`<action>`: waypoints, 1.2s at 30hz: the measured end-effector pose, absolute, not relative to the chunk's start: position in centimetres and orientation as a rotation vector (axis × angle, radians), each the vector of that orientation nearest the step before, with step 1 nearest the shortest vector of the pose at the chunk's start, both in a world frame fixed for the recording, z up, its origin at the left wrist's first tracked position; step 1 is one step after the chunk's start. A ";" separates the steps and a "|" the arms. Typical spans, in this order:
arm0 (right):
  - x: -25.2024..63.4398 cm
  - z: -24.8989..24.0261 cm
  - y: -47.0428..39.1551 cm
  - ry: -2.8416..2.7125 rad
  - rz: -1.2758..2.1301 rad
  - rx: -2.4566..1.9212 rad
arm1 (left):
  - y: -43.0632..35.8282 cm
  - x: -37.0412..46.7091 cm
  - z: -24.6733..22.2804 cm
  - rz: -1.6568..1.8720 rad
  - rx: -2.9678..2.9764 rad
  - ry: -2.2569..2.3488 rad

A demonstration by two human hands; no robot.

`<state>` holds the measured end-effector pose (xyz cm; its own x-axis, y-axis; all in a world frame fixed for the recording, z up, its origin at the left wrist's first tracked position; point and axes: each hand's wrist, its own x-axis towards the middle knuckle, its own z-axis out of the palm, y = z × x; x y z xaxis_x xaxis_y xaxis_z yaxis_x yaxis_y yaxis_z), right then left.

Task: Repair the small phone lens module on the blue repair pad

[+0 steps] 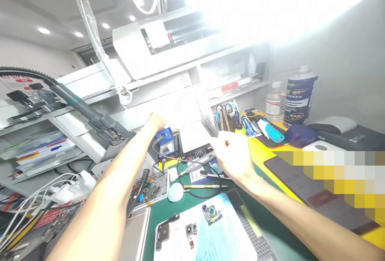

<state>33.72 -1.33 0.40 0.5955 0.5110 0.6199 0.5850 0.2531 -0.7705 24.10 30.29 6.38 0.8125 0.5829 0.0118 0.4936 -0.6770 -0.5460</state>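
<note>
My left hand (157, 121) reaches forward over the blue box-shaped device (166, 140), from which a cable runs; its fingers are washed out by glare and hidden. My right hand (233, 154) is closed, fingers curled, at the right of a white flat panel (192, 136). A thin dark edge shows by its fingertips, but what it holds, if anything, I cannot make out. Just below and left of it lie a grey pen-like handpiece (200, 163) and a black-bristled brush (215, 174). Nearer me, a white tray (177, 249) bears camera modules (212, 211) and other small phone parts.
At left are a tray of scrap parts (153, 187), white cables (45, 195) and a dark jointed arm (90, 112). Bottles (297, 100), a glue tube (250, 126) and a dark flat panel (300, 185) stand or lie at right. A bright lamp (270, 0) hangs above.
</note>
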 end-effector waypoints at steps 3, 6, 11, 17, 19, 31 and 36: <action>34.3 0.4 -1.0 -0.978 -0.080 -1.451 | 29.2 24.2 7.0 0.324 -2.369 -0.881; 34.9 0.2 -0.6 -0.962 -0.064 -1.554 | 27.5 24.2 8.1 0.384 -2.321 -0.919; 35.9 0.1 -0.1 -1.161 0.104 -1.806 | 22.8 23.4 11.1 0.323 -2.316 -0.853; 37.5 0.7 -1.4 -1.549 0.352 -2.168 | 12.7 20.2 15.6 -0.059 -2.323 -0.635; 38.0 1.0 -1.9 -1.681 0.481 -2.266 | 8.6 18.5 16.3 -0.189 -2.351 -0.563; 38.3 0.4 -2.0 -1.989 0.741 -2.535 | 1.0 8.4 9.0 -0.128 -3.026 -0.921; 38.0 0.2 -1.7 -2.047 0.602 -2.453 | 5.1 8.7 4.7 0.055 -3.046 -1.046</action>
